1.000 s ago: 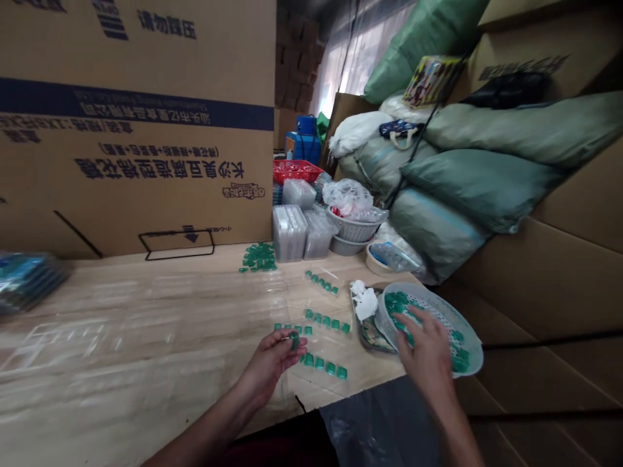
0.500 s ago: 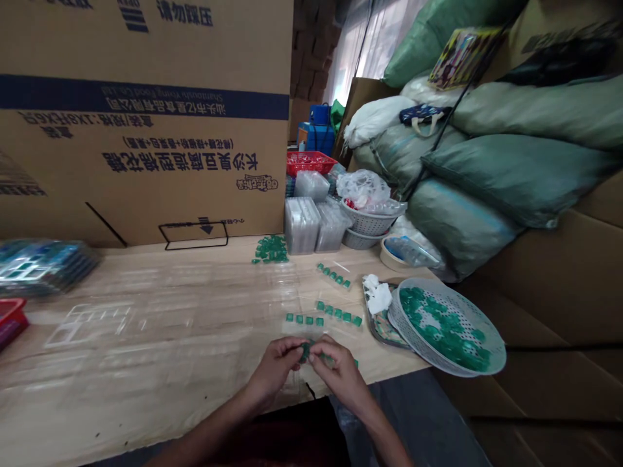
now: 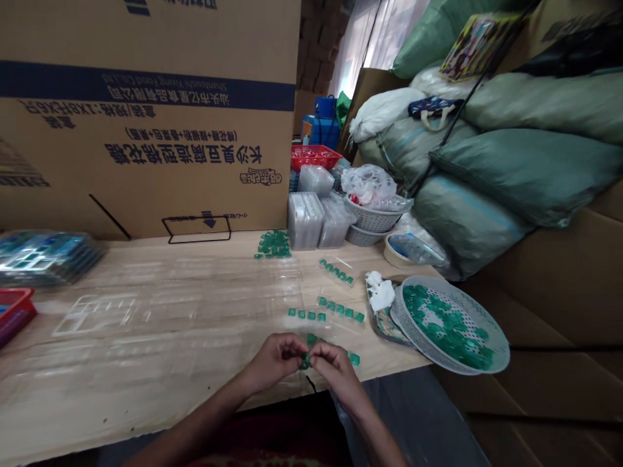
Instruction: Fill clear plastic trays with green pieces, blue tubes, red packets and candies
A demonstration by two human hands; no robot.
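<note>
My left hand and my right hand meet at the near edge of the wooden table, both pinching one small green piece between their fingertips. Just beyond them, rows of green pieces sit in clear plastic trays on the table. A white perforated basket holding many loose green pieces stands to the right of my hands.
A large cardboard box stands along the table's back. Stacks of clear trays, white baskets, a tape roll and a green pile lie behind. Green sacks rise at right. A red tray sits left.
My right hand left the white basket and came to my left hand; both now pinch the green piece. The view shifted slightly left.
</note>
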